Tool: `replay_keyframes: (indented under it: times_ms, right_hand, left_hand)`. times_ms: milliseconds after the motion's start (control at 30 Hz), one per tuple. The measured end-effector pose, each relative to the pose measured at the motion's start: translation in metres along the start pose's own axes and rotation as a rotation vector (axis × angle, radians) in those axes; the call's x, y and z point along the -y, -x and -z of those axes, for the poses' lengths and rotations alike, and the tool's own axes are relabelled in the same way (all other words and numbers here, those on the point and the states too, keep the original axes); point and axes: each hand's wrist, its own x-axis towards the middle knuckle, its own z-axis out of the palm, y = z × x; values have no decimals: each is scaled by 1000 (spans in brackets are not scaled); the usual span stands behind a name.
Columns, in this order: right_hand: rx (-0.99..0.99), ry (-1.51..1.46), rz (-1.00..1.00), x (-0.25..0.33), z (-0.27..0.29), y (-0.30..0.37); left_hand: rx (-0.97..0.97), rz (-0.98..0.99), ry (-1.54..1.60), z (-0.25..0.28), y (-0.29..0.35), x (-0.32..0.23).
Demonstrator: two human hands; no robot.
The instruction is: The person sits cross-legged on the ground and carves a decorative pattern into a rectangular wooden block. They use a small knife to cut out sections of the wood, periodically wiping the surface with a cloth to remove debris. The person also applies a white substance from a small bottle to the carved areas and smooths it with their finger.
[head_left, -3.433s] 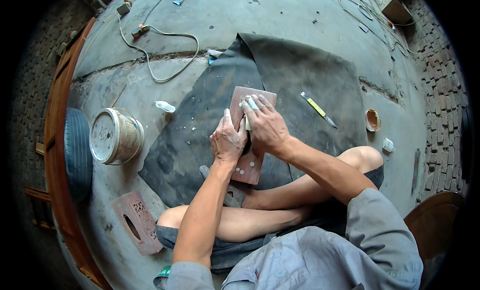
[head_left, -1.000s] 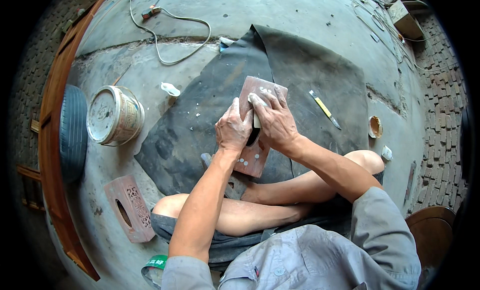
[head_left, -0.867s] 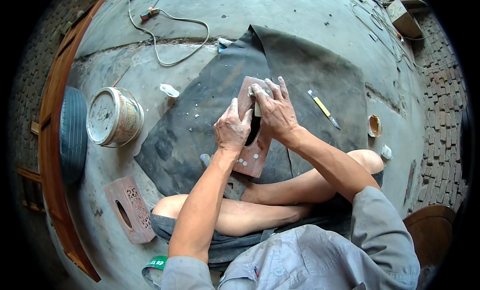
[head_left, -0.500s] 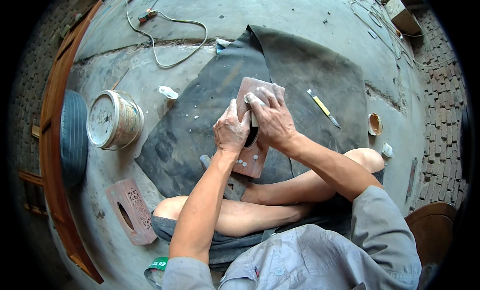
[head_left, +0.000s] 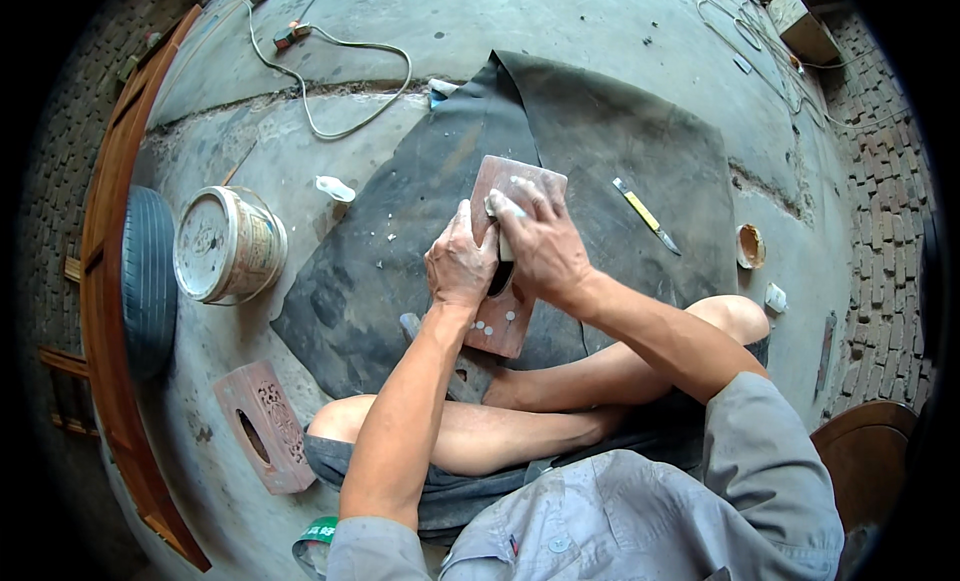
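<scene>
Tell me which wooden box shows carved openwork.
The carved box beside the left knee; the other box, under the left hand and right hand, shows pale round dots instead.

soft, cool light on the floor (head_left: 470,26); dim brick wall (head_left: 65,181) at left; wooden frame (head_left: 100,271) bowed along the black rim.

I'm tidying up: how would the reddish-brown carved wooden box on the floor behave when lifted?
The reddish-brown carved wooden box is probably stiff, given its flat faces. It may be light for its size, since the dark oval opening suggests a hollow inside. The pierced carving is probably its most fragile part.
</scene>
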Motion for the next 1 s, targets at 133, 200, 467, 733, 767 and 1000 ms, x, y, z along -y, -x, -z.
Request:
replay_keyframes:
  times_ms: [133, 200, 467, 733, 767, 1000]
  right_hand:
    - [-13, 34, -47, -9, -9, -5]
    - [52, -36, -10, 7, -3, 3]
    - [87, 73, -10, -23, -13, -36]
    - [143, 90, 42, -13, -14, -37]
    - [184, 98, 108, -5, -13, -33]
    - [159, 111, -33, -11, -19, -53]
  left_hand:
    - [-25, -30, 8, -6, -2, 1]
    - [-19, -14, 5, -4, -1, 4]
    - [6, 63, 72, -5, -2, -5]
    - [28, 85, 82, -1, -3, -5]
    - [23, 84, 81, -2, -3, -2]
    - [-10, 10, 117, -4, -2, 1]
